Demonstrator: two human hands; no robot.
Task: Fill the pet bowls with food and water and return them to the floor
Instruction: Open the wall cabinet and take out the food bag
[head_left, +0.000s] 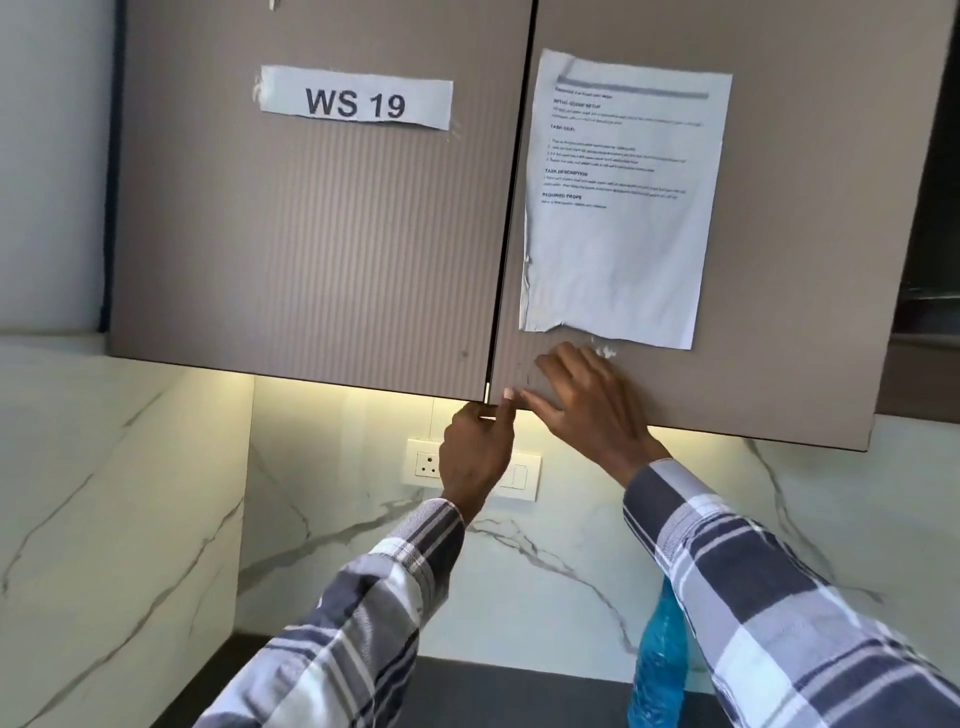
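Kitchen, set up as a numbered recording workstation. Two ribbed taupe wall cabinet doors fill the upper frame, lit from below by an under-cabinet light. White marble-look backsplash with grey veins runs across the middle and left. White socket plate sits on it at centre. Dark bench along the bottom edge. Taped label "WS 19" upper left; printed instruction sheet taped upper right.
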